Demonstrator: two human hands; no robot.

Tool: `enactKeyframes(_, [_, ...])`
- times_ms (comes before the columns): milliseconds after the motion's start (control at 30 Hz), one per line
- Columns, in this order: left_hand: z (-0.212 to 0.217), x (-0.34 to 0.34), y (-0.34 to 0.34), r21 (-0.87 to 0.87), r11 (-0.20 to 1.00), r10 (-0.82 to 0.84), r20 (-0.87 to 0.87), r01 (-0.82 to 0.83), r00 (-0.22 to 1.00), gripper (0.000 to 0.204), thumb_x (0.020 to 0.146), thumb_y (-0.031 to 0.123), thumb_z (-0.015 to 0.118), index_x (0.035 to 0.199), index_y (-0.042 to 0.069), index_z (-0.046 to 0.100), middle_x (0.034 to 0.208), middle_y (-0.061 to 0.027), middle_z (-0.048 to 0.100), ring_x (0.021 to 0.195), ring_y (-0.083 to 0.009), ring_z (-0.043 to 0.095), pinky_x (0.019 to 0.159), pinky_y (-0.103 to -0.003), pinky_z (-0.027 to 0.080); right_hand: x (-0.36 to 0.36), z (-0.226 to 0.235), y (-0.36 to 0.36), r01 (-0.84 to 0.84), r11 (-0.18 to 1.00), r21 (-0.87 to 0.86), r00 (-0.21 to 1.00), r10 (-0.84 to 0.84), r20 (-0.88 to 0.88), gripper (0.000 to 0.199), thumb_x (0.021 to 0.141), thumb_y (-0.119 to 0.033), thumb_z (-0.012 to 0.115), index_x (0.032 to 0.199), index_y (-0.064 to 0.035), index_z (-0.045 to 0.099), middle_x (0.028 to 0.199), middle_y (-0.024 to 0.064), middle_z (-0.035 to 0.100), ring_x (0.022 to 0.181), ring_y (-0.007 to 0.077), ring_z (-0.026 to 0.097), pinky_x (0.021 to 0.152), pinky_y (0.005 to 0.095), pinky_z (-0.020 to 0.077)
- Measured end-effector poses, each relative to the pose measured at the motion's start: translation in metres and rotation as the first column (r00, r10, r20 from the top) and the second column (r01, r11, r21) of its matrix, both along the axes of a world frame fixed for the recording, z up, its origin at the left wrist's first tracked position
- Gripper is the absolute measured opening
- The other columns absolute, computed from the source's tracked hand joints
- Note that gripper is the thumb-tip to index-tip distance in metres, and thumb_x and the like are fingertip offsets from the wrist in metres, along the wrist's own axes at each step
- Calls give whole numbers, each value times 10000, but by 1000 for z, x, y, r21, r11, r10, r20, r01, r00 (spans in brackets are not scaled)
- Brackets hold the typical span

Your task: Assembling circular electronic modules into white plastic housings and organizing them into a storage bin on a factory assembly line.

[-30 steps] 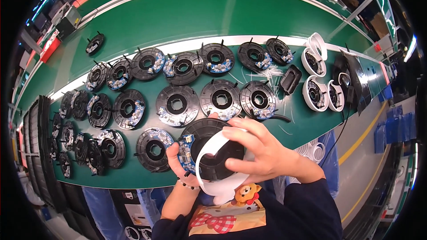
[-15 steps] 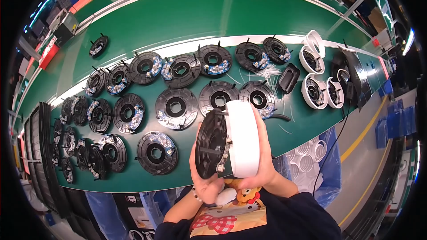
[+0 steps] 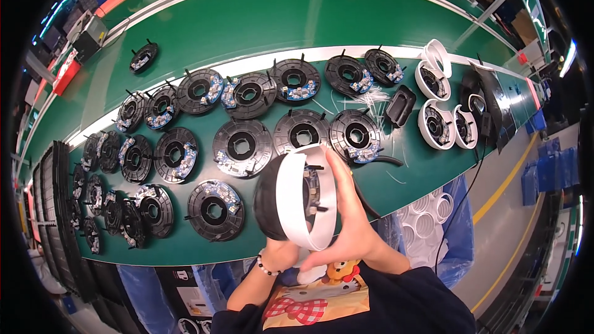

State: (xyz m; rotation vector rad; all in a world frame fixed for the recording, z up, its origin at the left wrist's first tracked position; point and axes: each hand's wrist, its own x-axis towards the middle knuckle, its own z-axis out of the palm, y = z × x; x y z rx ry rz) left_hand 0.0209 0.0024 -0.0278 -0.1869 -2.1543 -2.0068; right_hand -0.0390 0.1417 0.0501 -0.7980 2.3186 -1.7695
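While you hold it up on edge above the near rim of the bench (image 3: 346,18), the white ring (image 3: 296,201) stands roughly upright, its flat faces turned toward 9 and 3 o'clock and its long axis running from 12 to 6 o'clock, with a slight lean.

Item 1: white ring, smooth glossy plastic, a broad circular band. It sits against a black disc assembly (image 3: 267,198), matte, round, whose edge shows at 9 o'clock of the ring; small tabs and a circuit part show inside the band.

Item 2: your right hand (image 3: 352,219), wrapped around the ring's 3 o'clock side, fingers curled over the top rim, gripping it.

Item 3: your left hand (image 3: 281,253), under the assembly at 6 o'clock, mostly hidden; it supports the black disc from below, though its grip cannot be told exactly. A bead bracelet (image 3: 266,267) circles that wrist.

Item 4: bench, green matte surface, curved by the lens.

Item 5: black discs (image 3: 242,147), many, flat, ring-shaped with centre holes and blue-white circuit segments, laid in rows from 9 to 1 o'clock.

Item 6: white-ringed units (image 3: 435,125), several, at 2 o'clock.
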Motion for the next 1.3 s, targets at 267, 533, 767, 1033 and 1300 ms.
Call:
enactKeyframes(267, [14, -15, -23, 894, 418, -432, 39, 162, 901, 915, 726, 659, 371, 1314, -14, 176, 1351, -181, 219, 1226, -300, 273, 1005, -433, 235, 4, 6, -4, -1, 974, 227, 967, 59, -248, 1180, 464, -491, 774, 1299, 50, 140, 1334, 276, 109, 1206, 438, 160, 965, 495, 178])
enactKeyframes(533, [14, -26, -9, 965, -191, -302, -232, 180, 925, 638, 846, 460, 268, 1255, -29, 306, 1256, -207, 373, 1160, -301, 381, 982, -418, 295, -4, 4, -4, -128, 938, 321, 939, 219, -264, 1060, 469, -339, 790, 1304, -29, 215, 1345, 259, 112, 1213, 426, 168, 969, 488, 205])
enactKeyframes(767, [18, -27, -7, 924, -329, -344, -310, 196, 886, 753, 793, 423, 394, 1320, -20, 90, 1272, -209, 338, 1159, -308, 382, 991, -413, 290, -10, 9, -2, -171, 960, 220, 937, 228, -265, 1007, 462, -347, 793, 1279, -42, 289, 1312, 240, 209, 1179, 405, 233, 956, 478, 225])
enactKeyframes(1033, [25, -28, -2, 973, -214, -307, -151, 87, 940, 718, 807, 454, 320, 1316, -22, 145, 1239, -194, 388, 1084, -276, 455, 927, -379, 366, 1, 6, -7, -75, 963, 258, 949, 148, -278, 956, 445, -340, 789, 1244, -57, 349, 1293, 236, 227, 1136, 416, 271, 915, 485, 270])
enactKeyframes(1300, [10, -17, -8, 997, 64, -335, 54, -34, 941, 651, 814, 419, 321, 1291, -15, 233, 1196, -176, 439, 1082, -262, 459, 921, -367, 373, -8, 7, -5, -116, 968, 221, 917, 190, -350, 888, 475, -316, 772, 1232, -75, 375, 1294, 246, 228, 1133, 417, 276, 916, 481, 266])
